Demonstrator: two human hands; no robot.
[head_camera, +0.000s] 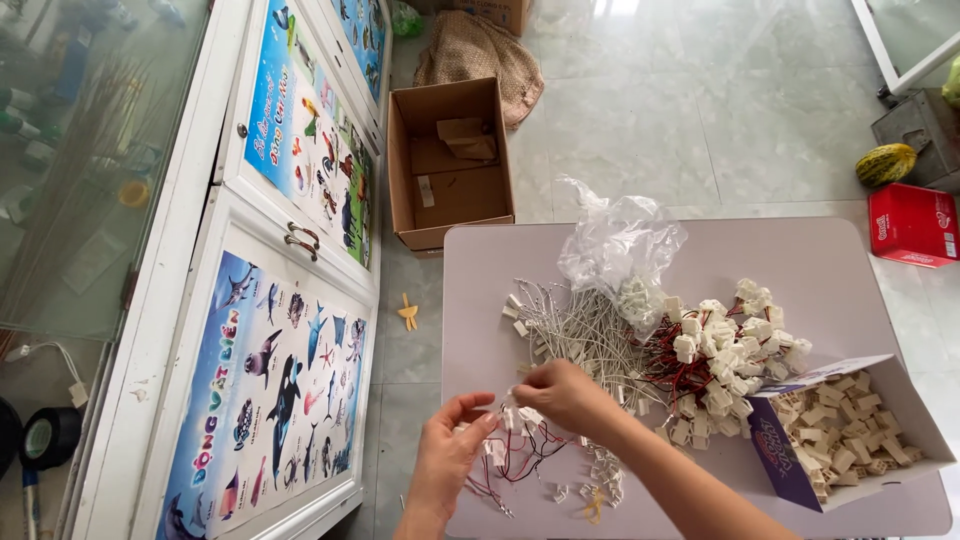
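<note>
While both hands pinch small white connectors on red wires, left hand (443, 458) and right hand (562, 395) over table (480, 300) near edge, wire pile (590, 340) beside, open box (850, 430) at right

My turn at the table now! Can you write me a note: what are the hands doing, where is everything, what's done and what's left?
Left hand: fingers pinch a small white connector on red wires at the table's near edge.
Right hand: fingertips closed on the same wire piece, just above it.
Things: finished-looking wired connectors lie under the hands; grey wires in the middle; a big pile of wired connectors beside a plastic bag; loose connectors in the box on the right.
Done: a small bunch. Left: most of the piles.
</note>
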